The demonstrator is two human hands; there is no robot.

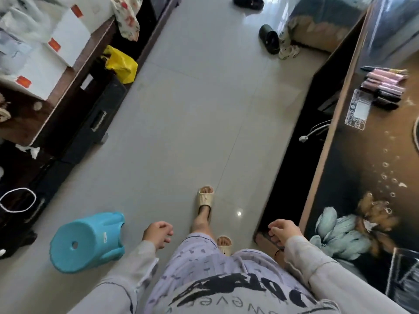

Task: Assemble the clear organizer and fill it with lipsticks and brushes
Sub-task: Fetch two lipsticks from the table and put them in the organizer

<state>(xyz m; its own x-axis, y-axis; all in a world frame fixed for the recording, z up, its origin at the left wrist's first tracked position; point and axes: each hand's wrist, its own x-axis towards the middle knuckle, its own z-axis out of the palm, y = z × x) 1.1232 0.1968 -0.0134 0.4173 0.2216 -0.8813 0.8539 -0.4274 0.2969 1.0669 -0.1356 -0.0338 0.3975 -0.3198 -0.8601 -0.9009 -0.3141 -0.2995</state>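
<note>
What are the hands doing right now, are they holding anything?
Left hand: open, fingers loosely curled, holding nothing.
Right hand: open, fingers loosely curled, holding nothing.

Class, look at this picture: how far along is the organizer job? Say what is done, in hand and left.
Done: nothing; no assembled organizer shows. In hand: nothing; left hand and right hand hang loosely curled, empty. Left: everything; the lipsticks lie in a row on the table beside a flat clear labelled piece. I cannot make out brushes.
</note>
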